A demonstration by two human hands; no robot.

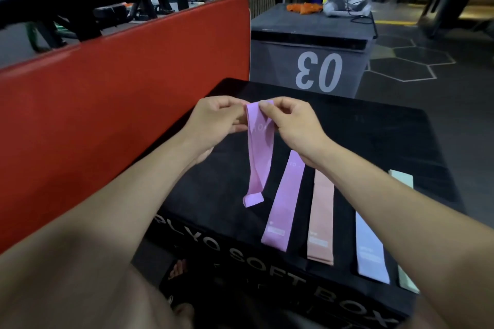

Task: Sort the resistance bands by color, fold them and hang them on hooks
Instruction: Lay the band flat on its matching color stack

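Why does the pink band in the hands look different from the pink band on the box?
The held pink band hangs in the air, pinched at its top by the left hand and right hand; the lying pink band rests flat on the black box. The held one twists and curls at its bottom; the lying one is straight. Both are the same pink.

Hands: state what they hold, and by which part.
Both the left hand and right hand pinch the top end of one pink band; the rest hangs down.

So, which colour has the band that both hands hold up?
Pink-lilac; the held band shows plainly in the head view.
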